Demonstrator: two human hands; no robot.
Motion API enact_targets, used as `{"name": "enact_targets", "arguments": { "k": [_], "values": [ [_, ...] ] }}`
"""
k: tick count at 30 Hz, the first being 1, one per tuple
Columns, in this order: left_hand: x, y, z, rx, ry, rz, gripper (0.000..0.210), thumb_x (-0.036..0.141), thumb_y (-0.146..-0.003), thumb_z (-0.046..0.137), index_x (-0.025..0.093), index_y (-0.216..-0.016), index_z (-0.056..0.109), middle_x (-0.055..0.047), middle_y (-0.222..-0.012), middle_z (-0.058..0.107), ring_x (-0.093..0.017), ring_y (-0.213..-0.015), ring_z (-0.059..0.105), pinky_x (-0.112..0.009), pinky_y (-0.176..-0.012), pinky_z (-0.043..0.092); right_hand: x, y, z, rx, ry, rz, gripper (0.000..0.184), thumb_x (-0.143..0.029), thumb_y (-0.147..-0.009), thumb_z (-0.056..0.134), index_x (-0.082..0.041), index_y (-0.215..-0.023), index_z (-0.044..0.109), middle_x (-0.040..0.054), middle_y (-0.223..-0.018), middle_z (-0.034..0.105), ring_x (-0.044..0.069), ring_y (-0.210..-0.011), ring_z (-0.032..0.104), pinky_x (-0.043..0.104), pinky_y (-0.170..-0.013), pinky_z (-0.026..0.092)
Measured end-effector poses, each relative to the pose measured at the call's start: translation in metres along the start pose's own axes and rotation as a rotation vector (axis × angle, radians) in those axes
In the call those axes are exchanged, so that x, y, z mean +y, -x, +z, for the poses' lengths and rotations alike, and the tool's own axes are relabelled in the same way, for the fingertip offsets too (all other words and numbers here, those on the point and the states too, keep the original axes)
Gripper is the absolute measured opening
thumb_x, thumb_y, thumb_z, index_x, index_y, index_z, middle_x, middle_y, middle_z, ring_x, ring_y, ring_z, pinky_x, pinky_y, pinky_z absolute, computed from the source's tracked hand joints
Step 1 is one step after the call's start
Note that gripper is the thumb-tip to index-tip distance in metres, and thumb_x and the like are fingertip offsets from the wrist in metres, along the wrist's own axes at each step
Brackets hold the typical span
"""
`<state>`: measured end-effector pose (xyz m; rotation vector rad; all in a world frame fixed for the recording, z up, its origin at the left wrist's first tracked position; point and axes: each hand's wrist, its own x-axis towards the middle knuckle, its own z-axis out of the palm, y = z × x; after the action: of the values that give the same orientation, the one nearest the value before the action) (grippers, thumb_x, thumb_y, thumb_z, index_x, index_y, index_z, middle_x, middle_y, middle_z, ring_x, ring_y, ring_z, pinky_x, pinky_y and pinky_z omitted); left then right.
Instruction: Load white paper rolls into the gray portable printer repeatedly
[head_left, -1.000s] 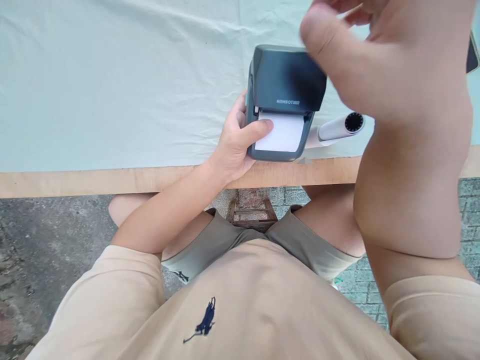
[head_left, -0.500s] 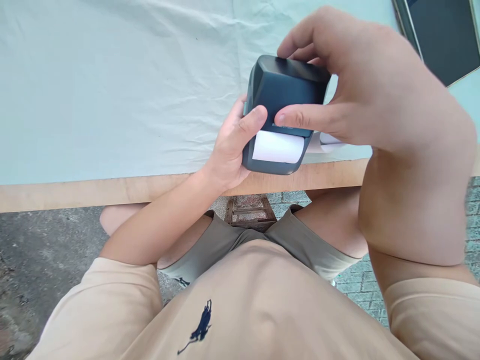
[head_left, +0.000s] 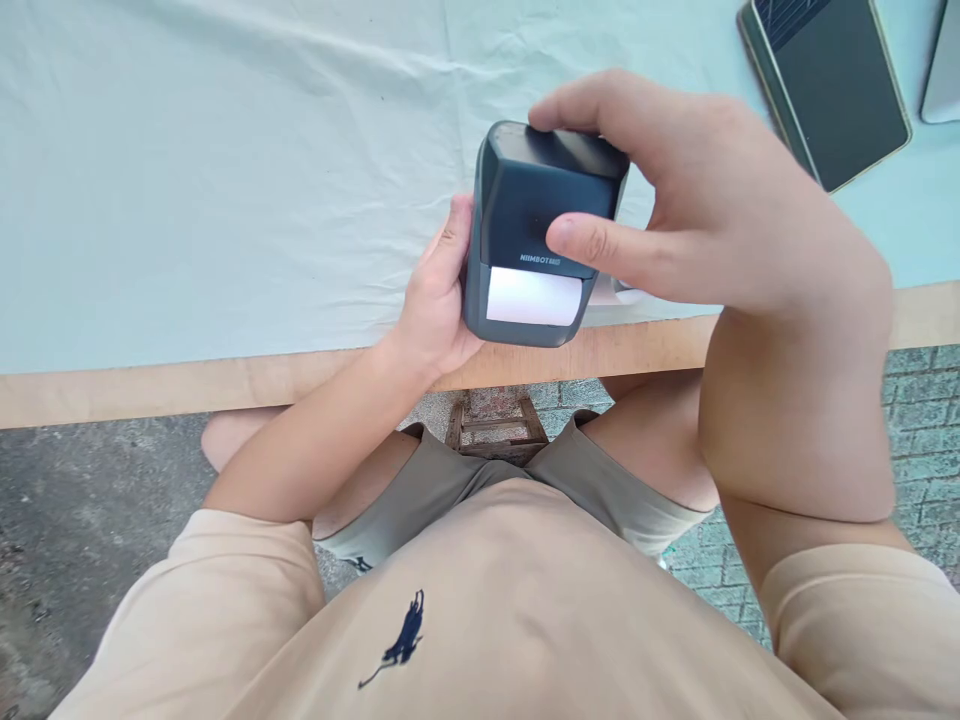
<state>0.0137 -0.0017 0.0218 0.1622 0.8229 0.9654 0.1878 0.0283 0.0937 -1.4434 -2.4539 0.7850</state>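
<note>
A dark label printer with NIIMBOT lettering is held up above the table's near edge. White label paper shows in the slot at its lower front. My left hand grips the printer's left side, its thumb along the edge and the other fingers hidden behind. My right hand reaches over from the right, fingers on the top edge and thumb against the front face. A small white item, partly hidden, lies on the table behind the printer and right hand.
A pale cloth covers the table, whose bare wooden edge runs along the front. At the upper right lies a dark-screened tablet-like device, beside a grey object cut off by the frame. A wooden stool stands below.
My left thumb has slid off the printer's front face to its side, uncovering the lettering. The printer and both hands sit slightly further left, and the view has shifted right.
</note>
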Motion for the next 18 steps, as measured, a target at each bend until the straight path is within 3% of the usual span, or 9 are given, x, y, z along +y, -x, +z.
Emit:
{"name": "enact_targets", "arguments": {
  "k": [4, 8, 11, 15, 16, 18],
  "values": [
    [-0.001, -0.002, -0.003, -0.021, 0.021, 0.001, 0.040, 0.047, -0.104, 0.045, 0.029, -0.137, 0.060, -0.007, -0.106, 0.079, -0.028, -0.130, 0.064, -0.038, -0.105, 0.058, -0.003, 0.003, 0.001, -0.046, 0.086, -0.014, 0.065, -0.049, -0.090, 0.054, -0.016, -0.146, 0.051, 0.0076, -0.138, 0.061, 0.023, -0.117, 0.061, 0.036, -0.099, 0.050],
    [-0.004, -0.005, -0.007, -0.088, 0.004, 0.062, 0.035, 0.044, -0.104, 0.046, 0.024, -0.123, 0.068, -0.009, -0.108, 0.077, -0.028, -0.128, 0.065, -0.037, -0.100, 0.060, -0.006, 0.005, 0.002, -0.075, 0.148, -0.012, 0.074, -0.052, -0.085, 0.063, -0.021, -0.150, 0.044, 0.0087, -0.143, 0.056, 0.026, -0.123, 0.058, 0.039, -0.102, 0.050],
    [-0.006, -0.006, -0.005, -0.101, -0.007, 0.089, 0.033, 0.039, -0.105, 0.044, 0.021, -0.110, 0.071, -0.010, -0.103, 0.076, -0.027, -0.129, 0.065, -0.034, -0.099, 0.060, -0.006, 0.008, 0.004, -0.050, 0.117, -0.061, 0.076, -0.049, -0.089, 0.064, -0.016, -0.153, 0.040, 0.0136, -0.151, 0.050, 0.025, -0.136, 0.051, 0.038, -0.111, 0.046],
    [-0.008, -0.007, -0.001, -0.022, 0.013, 0.124, 0.031, 0.038, -0.105, 0.047, 0.018, -0.102, 0.070, -0.007, -0.097, 0.074, -0.027, -0.130, 0.064, -0.034, -0.099, 0.058, 0.000, 0.014, 0.006, 0.197, 0.129, -0.157, 0.067, -0.050, -0.091, 0.064, -0.014, -0.146, 0.048, 0.0150, -0.147, 0.056, 0.026, -0.137, 0.053, 0.038, -0.107, 0.050],
    [-0.009, -0.007, -0.001, -0.023, 0.007, 0.135, 0.032, 0.038, -0.106, 0.046, 0.017, -0.102, 0.070, -0.006, -0.096, 0.073, -0.028, -0.129, 0.064, -0.035, -0.098, 0.059, 0.004, 0.015, 0.005, 0.316, 0.137, -0.129, 0.063, -0.055, -0.092, 0.061, -0.018, -0.142, 0.052, 0.0129, -0.143, 0.058, 0.026, -0.134, 0.056, 0.039, -0.104, 0.052],
    [-0.009, -0.008, -0.003, -0.059, -0.017, 0.139, 0.033, 0.037, -0.107, 0.043, 0.019, -0.101, 0.070, -0.006, -0.098, 0.073, -0.028, -0.126, 0.065, -0.035, -0.097, 0.060, 0.012, 0.017, 0.000, 0.415, 0.074, 0.027, 0.058, -0.065, -0.096, 0.048, -0.026, -0.138, 0.055, 0.0098, -0.141, 0.058, 0.029, -0.133, 0.056, 0.043, -0.100, 0.052]
  ]
}}
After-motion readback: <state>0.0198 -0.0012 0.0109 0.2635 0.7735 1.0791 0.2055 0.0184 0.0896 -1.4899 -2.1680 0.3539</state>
